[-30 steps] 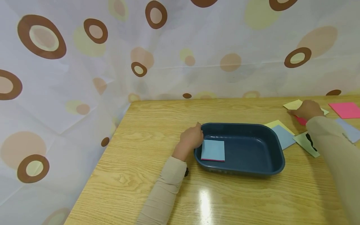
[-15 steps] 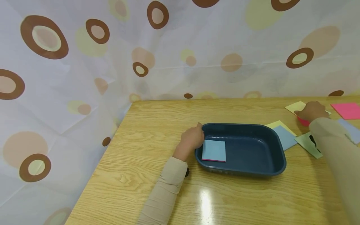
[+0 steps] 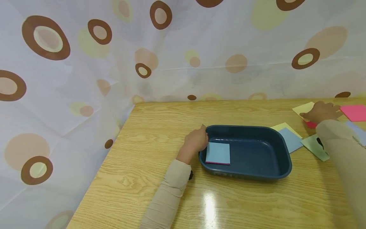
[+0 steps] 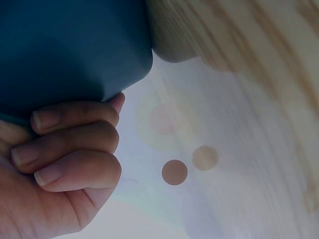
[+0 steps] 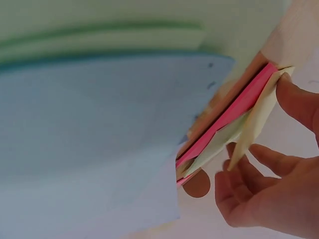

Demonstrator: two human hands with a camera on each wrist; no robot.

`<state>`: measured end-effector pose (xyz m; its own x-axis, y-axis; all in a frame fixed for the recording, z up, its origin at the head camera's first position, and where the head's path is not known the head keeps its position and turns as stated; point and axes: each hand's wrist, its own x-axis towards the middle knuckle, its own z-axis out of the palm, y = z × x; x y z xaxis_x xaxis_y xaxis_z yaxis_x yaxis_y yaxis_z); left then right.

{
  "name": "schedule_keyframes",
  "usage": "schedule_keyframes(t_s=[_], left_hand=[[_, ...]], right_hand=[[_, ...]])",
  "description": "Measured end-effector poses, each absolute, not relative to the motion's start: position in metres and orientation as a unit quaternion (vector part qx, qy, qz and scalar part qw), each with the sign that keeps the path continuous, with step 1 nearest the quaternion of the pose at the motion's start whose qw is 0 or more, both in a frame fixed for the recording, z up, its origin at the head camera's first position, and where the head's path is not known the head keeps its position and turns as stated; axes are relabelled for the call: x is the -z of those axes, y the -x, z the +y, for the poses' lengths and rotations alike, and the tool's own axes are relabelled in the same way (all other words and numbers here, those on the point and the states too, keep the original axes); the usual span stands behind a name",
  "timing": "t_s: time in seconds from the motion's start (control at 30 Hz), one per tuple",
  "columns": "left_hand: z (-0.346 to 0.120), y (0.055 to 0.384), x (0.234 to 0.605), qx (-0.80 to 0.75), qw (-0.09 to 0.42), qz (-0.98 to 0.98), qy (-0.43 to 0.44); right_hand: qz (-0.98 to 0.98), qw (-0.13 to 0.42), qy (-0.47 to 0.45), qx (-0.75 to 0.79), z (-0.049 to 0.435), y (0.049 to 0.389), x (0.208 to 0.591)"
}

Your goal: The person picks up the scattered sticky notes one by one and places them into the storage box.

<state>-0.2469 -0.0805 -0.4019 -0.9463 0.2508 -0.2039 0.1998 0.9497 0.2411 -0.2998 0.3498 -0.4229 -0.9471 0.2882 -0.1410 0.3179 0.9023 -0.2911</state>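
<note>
Pale cloth backdrop (image 3: 177,38), printed with brown rings and peach and yellow blobs, hangs behind and to the left of a wood-grained table (image 3: 137,143). Two beige-sleeved arms (image 3: 168,194) reach in over it. Near the middle sits a dark blue tray (image 3: 254,156), roomy and shallow.

At the tray's left end the left hand (image 3: 196,139) has its fingers curled on the rim. If it bore down hard there, the tray could tilt or slide. Far to the right, near the back edge, the right hand (image 3: 324,112) is spread, thumb well apart from the fingers, touching a pale yellow sheet (image 3: 303,109) at its edges rather than closing round it.

Inside the tray, against its left end, lies a light blue square (image 3: 218,152) with a pink edge beneath; a jolt could shift the two out of line. On the table are a pink square (image 3: 354,113), a lavender sheet (image 3: 357,132), a blue sheet (image 3: 290,140) partly over a yellow sheet (image 3: 286,126), and a green sheet (image 3: 315,149) just under the right cuff, which could drag it.

Smallest is a red patch (image 3: 311,124) showing below the right hand; layers this thin may cling and lift together.
</note>
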Motion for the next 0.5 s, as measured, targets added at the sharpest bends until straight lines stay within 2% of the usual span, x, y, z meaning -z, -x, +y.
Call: schedule_keyframes(t_s=[0.27,0.5], left_hand=[[-0.0801,0.2478,0.4031,-0.103,0.117,0.981,-0.113],[-0.0806,0.2475,0.4031,-0.106,0.120,0.981,-0.109]], right_hand=[[0.968,-0.019,-0.145,0.202,0.3512,0.2984,0.4275],[0.959,-0.107,-0.085,0.249,0.3550,0.2987,0.4268]])
